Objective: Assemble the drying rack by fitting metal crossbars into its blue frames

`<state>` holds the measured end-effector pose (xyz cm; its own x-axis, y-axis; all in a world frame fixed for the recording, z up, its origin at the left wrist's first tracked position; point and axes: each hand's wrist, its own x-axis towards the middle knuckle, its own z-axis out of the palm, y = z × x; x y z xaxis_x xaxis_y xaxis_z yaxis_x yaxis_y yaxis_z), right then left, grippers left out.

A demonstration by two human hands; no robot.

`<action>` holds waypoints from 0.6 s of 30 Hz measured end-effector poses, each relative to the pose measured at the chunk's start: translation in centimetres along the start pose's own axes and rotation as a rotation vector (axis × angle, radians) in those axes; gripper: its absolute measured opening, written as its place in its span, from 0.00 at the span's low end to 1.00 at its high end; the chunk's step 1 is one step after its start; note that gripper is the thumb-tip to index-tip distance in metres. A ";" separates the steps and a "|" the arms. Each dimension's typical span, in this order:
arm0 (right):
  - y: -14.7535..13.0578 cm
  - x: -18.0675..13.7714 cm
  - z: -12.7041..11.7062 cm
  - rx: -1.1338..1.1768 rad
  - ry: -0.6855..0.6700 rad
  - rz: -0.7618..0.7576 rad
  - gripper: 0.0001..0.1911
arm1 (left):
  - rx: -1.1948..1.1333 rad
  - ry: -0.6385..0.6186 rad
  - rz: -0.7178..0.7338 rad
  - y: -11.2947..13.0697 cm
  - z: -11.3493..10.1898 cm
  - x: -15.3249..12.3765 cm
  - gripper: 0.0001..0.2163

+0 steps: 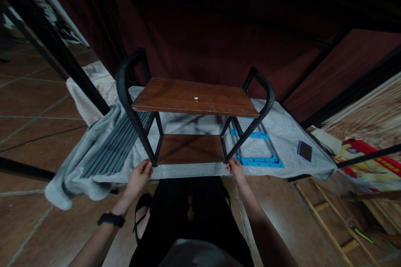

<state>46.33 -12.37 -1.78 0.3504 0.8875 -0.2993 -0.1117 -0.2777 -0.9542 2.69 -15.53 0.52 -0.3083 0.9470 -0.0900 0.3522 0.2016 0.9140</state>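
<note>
A small two-tier shelf with a black tubular frame (135, 122) and brown wood-grain boards stands upright on a grey cloth (184, 171). A white speck shows on its upper board (175, 96). My left hand (139, 176), with a dark band on the wrist, has its fingers closed at the frame's near left bottom corner. At the near right bottom corner, the fingers of my right hand (234, 170) pinch the frame in the same way. Both hands rest by the cloth's front edge, and their fingertips are partly hidden.
Several grey tubes (115, 146) lie left of the shelf. Metal frames with blue end pieces (260, 162) lie to its right, and a phone (304, 152) is farther right. A wooden ladder-like frame (322, 206) lies on the tiled floor. Dark posts (53, 37) stand at the sides.
</note>
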 end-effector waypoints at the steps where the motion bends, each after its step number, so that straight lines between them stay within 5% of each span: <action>1: -0.1 0.0 0.0 0.001 0.002 0.004 0.20 | 0.013 0.003 0.006 -0.1 0.0 0.0 0.27; 18: 0.0 0.0 -0.1 0.024 -0.007 0.001 0.22 | -0.085 0.000 -0.039 0.5 0.0 0.1 0.31</action>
<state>46.40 -12.35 -1.78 0.3434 0.8898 -0.3005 -0.1348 -0.2699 -0.9534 2.86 -15.30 0.93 -0.3206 0.9387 -0.1265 0.2639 0.2168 0.9399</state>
